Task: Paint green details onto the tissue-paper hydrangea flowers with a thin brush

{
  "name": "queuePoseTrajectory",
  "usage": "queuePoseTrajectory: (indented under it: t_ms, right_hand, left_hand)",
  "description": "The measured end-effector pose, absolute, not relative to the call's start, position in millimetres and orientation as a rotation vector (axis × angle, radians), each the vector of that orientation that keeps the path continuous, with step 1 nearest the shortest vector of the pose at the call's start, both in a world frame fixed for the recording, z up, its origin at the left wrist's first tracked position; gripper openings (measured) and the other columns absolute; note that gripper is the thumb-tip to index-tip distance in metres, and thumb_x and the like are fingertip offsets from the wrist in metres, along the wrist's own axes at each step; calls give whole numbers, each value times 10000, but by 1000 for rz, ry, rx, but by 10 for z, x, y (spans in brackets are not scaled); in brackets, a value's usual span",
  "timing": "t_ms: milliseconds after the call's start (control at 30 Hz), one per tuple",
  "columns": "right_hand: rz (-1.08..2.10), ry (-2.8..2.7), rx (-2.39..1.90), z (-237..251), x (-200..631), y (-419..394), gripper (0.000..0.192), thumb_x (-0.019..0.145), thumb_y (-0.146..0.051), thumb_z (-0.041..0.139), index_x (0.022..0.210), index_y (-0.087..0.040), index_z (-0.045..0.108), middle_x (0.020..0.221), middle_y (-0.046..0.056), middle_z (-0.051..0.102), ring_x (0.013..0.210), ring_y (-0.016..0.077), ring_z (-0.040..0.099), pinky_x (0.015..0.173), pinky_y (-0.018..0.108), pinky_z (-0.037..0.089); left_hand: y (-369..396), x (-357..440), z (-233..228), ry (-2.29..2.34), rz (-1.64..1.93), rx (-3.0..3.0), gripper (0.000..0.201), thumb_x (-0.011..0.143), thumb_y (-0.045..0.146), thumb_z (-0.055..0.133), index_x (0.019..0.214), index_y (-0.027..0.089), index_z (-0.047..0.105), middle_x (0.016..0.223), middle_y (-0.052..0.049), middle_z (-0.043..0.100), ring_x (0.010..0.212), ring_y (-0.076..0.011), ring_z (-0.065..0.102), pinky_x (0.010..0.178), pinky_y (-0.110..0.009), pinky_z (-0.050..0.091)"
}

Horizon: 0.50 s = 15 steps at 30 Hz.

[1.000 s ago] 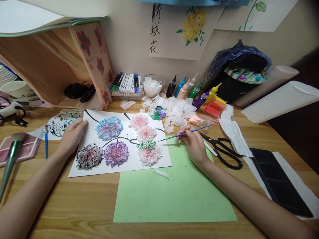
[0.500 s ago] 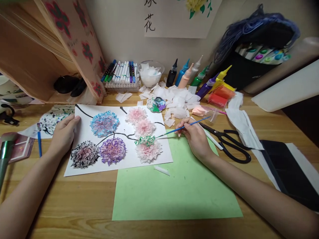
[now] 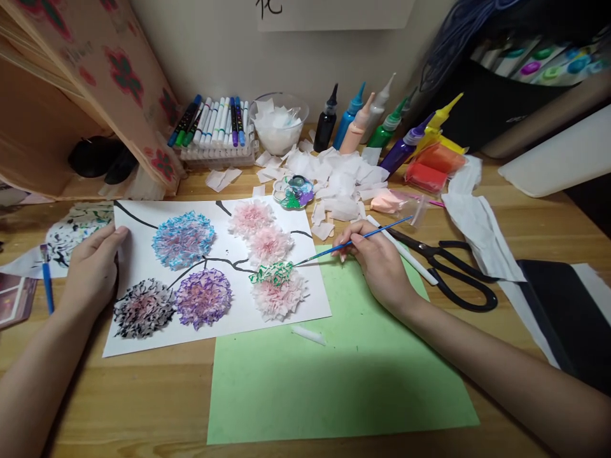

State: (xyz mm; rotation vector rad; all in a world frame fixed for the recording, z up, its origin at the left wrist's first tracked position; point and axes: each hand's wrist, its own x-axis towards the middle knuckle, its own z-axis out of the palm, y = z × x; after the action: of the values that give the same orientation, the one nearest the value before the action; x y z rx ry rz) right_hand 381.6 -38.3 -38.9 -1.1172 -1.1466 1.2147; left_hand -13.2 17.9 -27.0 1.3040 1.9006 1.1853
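A white sheet (image 3: 143, 334) lies on the wooden desk with several tissue-paper flowers glued on it, blue, pink, purple and black-edged. My left hand (image 3: 93, 270) presses flat on the sheet's left edge. My right hand (image 3: 377, 261) pinches a thin blue paintbrush (image 3: 353, 240). The brush tip touches a pink flower (image 3: 277, 286) whose upper edge is painted green. A small paint palette (image 3: 293, 191) sits just beyond the sheet.
A green paper sheet (image 3: 334, 381) lies in front of me, a small white stick (image 3: 308, 334) on it. Black scissors (image 3: 453, 267), torn tissue pieces (image 3: 344, 181), paint bottles (image 3: 377, 124), a marker set (image 3: 214, 127) and a bowl (image 3: 279, 121) crowd the back. A dark tablet (image 3: 563, 312) lies right.
The view has tilted down and closer. My right hand moved the brush tip left onto the green-edged flower. My left hand stays on the sheet's edge.
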Motion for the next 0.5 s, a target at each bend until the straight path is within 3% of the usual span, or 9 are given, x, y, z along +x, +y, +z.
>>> queuePoseTrajectory:
  t_ms: [167, 500]
  right_hand:
    - [1223, -1115, -1110, -378, 3822, -389, 145, 909, -238, 458, 808, -202, 555, 786, -6, 575, 719, 125, 565, 647, 263, 424]
    - [1255, -1075, -1128, -371, 3845, -394, 164, 910, -227, 457, 800, -207, 577, 769, -6, 570, 714, 125, 570, 631, 258, 412]
  left_hand:
    - [176, -68, -222, 2009, 1189, 1198, 234, 604, 347, 632, 708, 154, 548, 590, 64, 396, 551, -91, 295, 503, -219, 217]
    - [180, -92, -246, 2005, 1233, 1091, 350, 520, 373, 737, 696, 171, 512, 601, 58, 407, 543, -92, 327, 471, -228, 192]
